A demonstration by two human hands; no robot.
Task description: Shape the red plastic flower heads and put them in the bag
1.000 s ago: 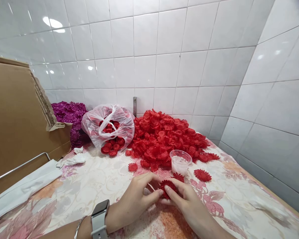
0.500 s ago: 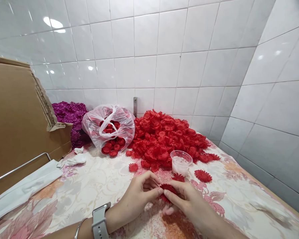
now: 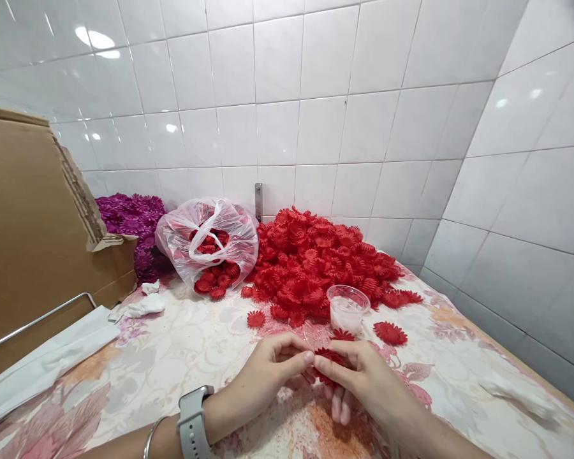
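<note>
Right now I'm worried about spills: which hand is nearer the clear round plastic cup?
Right. The bare right hand is just on the person's side of the clear round plastic cup; the bare left hand is farther off, towards the cup's left.

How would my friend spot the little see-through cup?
Find the big heap of red flowers by the tiled wall. At its front edge, toward the right, sits a small round cup. It is clear, with something whitish inside, unlike the frilly red flowers.
</note>
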